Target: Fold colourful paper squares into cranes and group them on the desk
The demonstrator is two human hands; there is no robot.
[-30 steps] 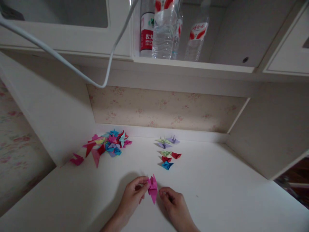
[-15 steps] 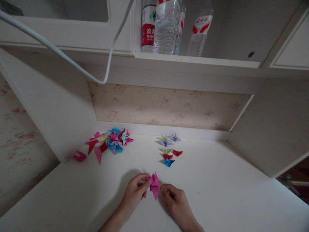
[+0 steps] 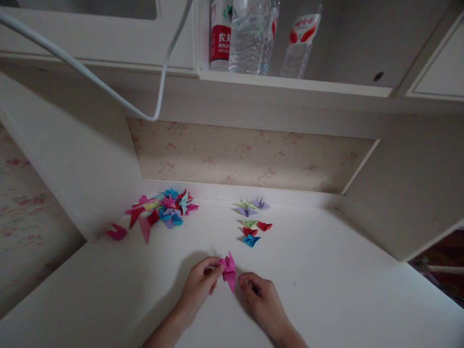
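Observation:
A magenta folded paper crane (image 3: 229,273) is pinched by one end between the thumb and fingers of my left hand (image 3: 197,286), just above the white table. Its pointed tips stick up and down. Close to the crane's right side is my right hand (image 3: 264,300), apart from it, with thumb and forefinger pressed together and the other fingers curled. Nothing shows in that hand. Beyond my hands lie a blue folded crane (image 3: 251,240), a dark red one (image 3: 264,225) and several green, red and purple ones.
At the back left, a heap of colourful folded cranes (image 3: 170,208) rests against the table's rear edge, with a magenta piece (image 3: 116,232) nearer the side panel. Overhead, a shelf (image 3: 290,83) holds plastic bottles (image 3: 246,41). A white bent cable or arm (image 3: 159,92) hangs at upper left.
The whole view has shifted slightly, so things sit a little higher and further left. My left hand still pinches the magenta crane, and the right hand stays beside it.

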